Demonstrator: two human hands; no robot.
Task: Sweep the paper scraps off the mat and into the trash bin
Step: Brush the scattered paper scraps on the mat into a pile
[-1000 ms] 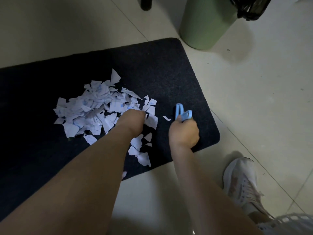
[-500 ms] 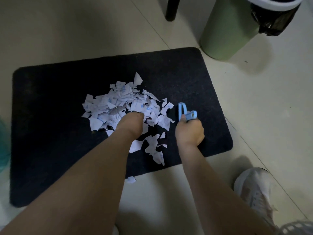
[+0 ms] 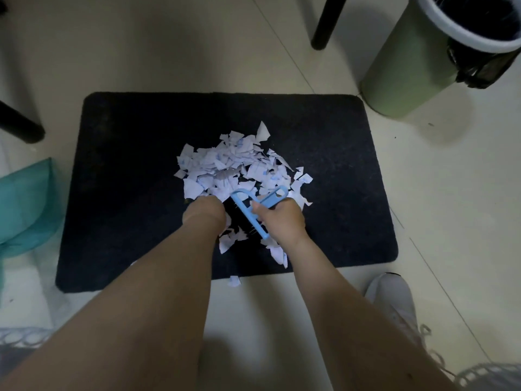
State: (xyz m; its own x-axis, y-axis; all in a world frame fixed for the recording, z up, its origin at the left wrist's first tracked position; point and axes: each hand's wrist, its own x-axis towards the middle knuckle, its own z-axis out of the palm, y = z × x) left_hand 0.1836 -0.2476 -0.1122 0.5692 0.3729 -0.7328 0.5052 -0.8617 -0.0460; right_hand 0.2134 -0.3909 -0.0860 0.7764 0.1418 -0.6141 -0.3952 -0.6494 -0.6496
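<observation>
A pile of white paper scraps (image 3: 225, 162) lies in the middle of a dark mat (image 3: 127, 193) on a pale tiled floor. A few scraps trail toward the mat's near edge, and one scrap (image 3: 234, 281) sits on the floor just off it. My left hand (image 3: 203, 214) presses down at the pile's near side, its fingers hidden behind the wrist. My right hand (image 3: 282, 221) grips a small light-blue brush (image 3: 248, 210), whose head lies across the near scraps beside my left hand. The green trash bin (image 3: 403, 66), lined with a black bag, stands off the mat's far right corner.
Black furniture legs stand at the far right (image 3: 324, 24) and at the left (image 3: 17, 125). A teal object (image 3: 25, 204) rests on the floor left of the mat. A white shoe (image 3: 394, 303) is on the floor near the mat's near right corner.
My right hand has carried the brush left, from the bare mat right of the pile to beside my left hand. The view has pulled back and now shows more of the mat and bin.
</observation>
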